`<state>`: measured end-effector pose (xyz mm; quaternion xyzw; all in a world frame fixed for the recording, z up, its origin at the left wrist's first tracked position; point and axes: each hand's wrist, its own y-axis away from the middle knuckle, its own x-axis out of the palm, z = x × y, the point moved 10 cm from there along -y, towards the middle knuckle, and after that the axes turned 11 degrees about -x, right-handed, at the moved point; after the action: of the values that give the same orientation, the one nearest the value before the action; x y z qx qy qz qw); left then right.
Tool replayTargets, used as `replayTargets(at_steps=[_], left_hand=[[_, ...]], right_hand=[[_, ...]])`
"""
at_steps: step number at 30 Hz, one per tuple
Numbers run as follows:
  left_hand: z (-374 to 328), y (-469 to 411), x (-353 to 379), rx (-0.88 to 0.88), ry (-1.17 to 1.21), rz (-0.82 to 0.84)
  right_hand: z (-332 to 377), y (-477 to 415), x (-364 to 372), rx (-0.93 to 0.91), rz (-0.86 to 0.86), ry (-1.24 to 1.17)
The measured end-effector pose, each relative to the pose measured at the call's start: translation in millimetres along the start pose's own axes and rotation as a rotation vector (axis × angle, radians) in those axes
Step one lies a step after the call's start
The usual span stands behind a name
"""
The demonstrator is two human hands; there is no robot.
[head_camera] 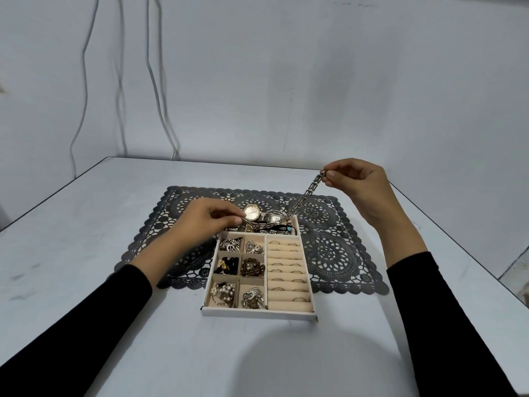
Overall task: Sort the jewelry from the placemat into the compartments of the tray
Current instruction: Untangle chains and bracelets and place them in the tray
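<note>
**Chain link bracelet half lowered into far compartment**

Your right hand pinches the top end of a silver link bracelet between thumb and forefinger, the other fingers curled. The bracelet hangs taut on a slant, and its lower end reaches the far compartment of the tray. Your left hand pinches the edge of a gold watch standing in that same compartment, beside a silver watch.

Handling judgement: the bracelet is limp metal, fairly weighty for its size and smooth. It will swing, fold on itself and may snag the watch straps below. The end link is the sound hold. Feed it down so it coils.

The six small compartments hold mixed pieces, and the ring rolls carry rings. The tray's far half lies on the dark lace placemat, which shows no loose jewelry. The task looks near completion.
</note>
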<state>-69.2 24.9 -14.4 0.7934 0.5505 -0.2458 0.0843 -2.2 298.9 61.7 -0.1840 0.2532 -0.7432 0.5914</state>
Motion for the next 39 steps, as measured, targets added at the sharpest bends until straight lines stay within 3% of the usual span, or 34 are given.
replayTargets(at_steps=[26, 39], left_hand=[[-2.9, 2.5, 10.2, 0.016, -0.083, 0.055], [2.2, -1.9, 2.8, 0.044, -0.163, -0.038]], right_hand=[[-4.3, 0.2, 1.1, 0.014, 0.009, -0.044], [-16.0, 7.1, 42.7, 0.074, 0.112, -0.058]])
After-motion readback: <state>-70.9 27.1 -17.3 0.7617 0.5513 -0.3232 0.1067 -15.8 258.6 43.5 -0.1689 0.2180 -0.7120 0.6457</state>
